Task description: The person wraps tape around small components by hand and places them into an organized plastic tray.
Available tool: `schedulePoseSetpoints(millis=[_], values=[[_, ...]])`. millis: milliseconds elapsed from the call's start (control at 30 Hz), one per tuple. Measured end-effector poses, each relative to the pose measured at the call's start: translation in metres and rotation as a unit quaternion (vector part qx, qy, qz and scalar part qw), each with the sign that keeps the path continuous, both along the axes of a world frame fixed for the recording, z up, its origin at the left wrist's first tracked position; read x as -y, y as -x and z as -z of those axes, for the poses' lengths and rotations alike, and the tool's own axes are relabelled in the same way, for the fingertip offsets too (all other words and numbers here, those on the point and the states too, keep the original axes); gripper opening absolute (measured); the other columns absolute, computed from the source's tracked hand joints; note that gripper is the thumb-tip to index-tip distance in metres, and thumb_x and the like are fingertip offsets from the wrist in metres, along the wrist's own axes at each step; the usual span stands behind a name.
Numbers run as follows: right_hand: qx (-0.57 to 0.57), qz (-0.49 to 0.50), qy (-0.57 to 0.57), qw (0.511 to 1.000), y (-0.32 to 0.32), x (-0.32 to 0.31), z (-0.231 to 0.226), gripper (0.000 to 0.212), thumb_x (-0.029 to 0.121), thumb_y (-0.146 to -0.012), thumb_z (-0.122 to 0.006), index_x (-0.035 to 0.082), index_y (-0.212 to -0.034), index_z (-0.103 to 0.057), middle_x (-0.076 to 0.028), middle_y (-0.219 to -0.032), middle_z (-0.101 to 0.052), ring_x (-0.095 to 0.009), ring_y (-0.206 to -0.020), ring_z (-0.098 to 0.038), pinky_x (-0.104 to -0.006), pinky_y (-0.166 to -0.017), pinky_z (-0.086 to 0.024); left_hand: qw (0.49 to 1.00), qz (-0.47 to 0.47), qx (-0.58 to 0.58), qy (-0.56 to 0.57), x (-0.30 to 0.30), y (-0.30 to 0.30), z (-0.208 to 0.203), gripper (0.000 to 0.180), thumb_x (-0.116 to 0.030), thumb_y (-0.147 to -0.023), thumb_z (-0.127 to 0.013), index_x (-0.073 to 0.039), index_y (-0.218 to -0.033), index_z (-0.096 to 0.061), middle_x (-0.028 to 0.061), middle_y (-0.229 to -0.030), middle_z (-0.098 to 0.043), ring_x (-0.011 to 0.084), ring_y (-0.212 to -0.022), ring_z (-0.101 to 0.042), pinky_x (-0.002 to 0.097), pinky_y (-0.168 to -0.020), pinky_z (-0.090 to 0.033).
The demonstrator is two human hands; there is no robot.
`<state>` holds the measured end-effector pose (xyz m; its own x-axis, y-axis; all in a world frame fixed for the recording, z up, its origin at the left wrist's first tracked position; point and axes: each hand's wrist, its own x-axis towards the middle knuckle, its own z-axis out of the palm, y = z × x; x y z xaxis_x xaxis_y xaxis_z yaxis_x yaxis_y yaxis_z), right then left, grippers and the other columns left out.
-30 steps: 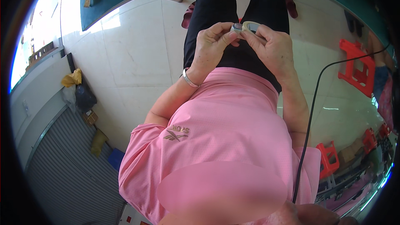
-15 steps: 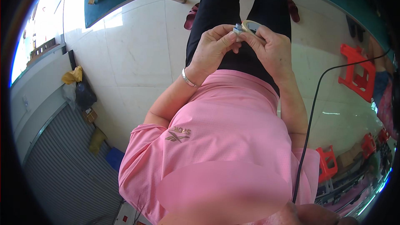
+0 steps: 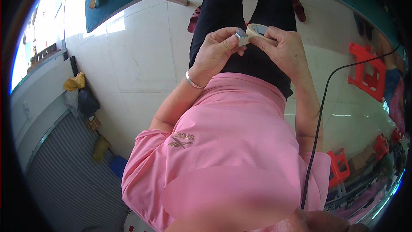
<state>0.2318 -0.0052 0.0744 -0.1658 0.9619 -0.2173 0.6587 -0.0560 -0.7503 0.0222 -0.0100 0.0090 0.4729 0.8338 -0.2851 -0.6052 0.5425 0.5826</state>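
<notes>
My left hand [image 3: 216,50], with a silver bracelet on its wrist, pinches a small piece [image 3: 240,34] between thumb and fingers. The piece has a shiny grey metallic top and a pale side; its exact kind is too small to tell. In my right hand [image 3: 286,50] is a roll of cream-coloured tape [image 3: 250,30], gripped by its rim with thumb and fingers. A pale strip appears to run between the roll and the small piece, the two nearly touching. Both hands are held over my dark trousers [image 3: 221,15].
A dark green table [image 3: 128,0] curves across the far side, with small items at its left end. Red plastic stools [image 3: 368,72] stand at the right, near another person's legs. A black cable [image 3: 328,83] hangs at my right. Bags [image 3: 88,101] lie by the left wall.
The small piece has turned, so its shiny grey face shows more. My right hand and the tape roll have shifted slightly to the right and nearer, with the roll tilted differently.
</notes>
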Motion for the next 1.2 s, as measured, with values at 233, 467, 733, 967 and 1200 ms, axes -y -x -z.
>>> schedulePoseSetpoints(millis=[233,467,733,967,1200], values=[[-0.007,0.032,-0.021,0.999,0.008,0.003,-0.012,0.038,0.043,-0.081,-0.074,0.006,-0.081,-0.069,-0.008,-0.053,-0.056,-0.020,-0.046,-0.054,-0.0312,-0.048,-0.041,0.999,0.029,0.024,-0.029,-0.004,0.000,0.000,0.027,-0.018,-0.094,-0.064,-0.002,-0.114,-0.065,0.0120,-0.103,-0.068,0.0222,-0.088,-0.065,0.0334,-0.077,-0.055],[0.076,-0.007,-0.157,0.985,0.013,0.008,-0.010,0.035,0.038,-0.082,-0.073,0.007,-0.070,-0.060,-0.008,-0.057,-0.059,-0.026,-0.052,-0.060,-0.0350,-0.053,-0.046,0.986,0.021,-0.103,-0.131,-0.005,-0.003,-0.013,0.027,-0.004,-0.087,-0.070,0.002,-0.112,-0.063,0.0107,-0.102,-0.069,0.0192,-0.092,-0.068,0.0332,-0.084,-0.059],[0.101,-0.012,-0.261,0.960,0.019,0.013,-0.017,0.026,0.025,-0.081,-0.074,0.008,-0.071,-0.056,-0.005,-0.058,-0.059,-0.023,-0.053,-0.059,-0.0353,-0.062,-0.044,0.981,-0.051,-0.110,-0.150,-0.004,-0.010,-0.012,0.036,-0.008,-0.082,-0.076,0.001,-0.114,-0.061,0.0097,-0.101,-0.066,0.0159,-0.092,-0.065,0.0291,-0.086,-0.056],[0.084,-0.019,-0.258,0.962,0.016,0.012,-0.015,0.024,0.023,-0.083,-0.072,0.007,-0.071,-0.058,-0.005,-0.059,-0.061,-0.024,-0.054,-0.060,-0.0366,-0.061,-0.046,0.980,-0.053,-0.117,-0.150,-0.004,-0.011,-0.012,0.031,-0.005,-0.084,-0.073,0.001,-0.113,-0.064,0.0065,-0.101,-0.067,0.0115,-0.091,-0.064,0.0244,-0.085,-0.054],[0.100,-0.015,-0.196,0.975,0.014,0.010,-0.018,0.027,0.031,-0.084,-0.070,0.009,-0.073,-0.060,-0.006,-0.055,-0.061,-0.027,-0.056,-0.061,-0.0375,-0.062,-0.049,0.976,-0.048,-0.148,-0.150,-0.002,-0.009,-0.007,0.028,-0.008,-0.089,-0.069,0.001,-0.113,-0.060,0.0074,-0.102,-0.066,0.0155,-0.086,-0.064,0.0275,-0.079,-0.054]])
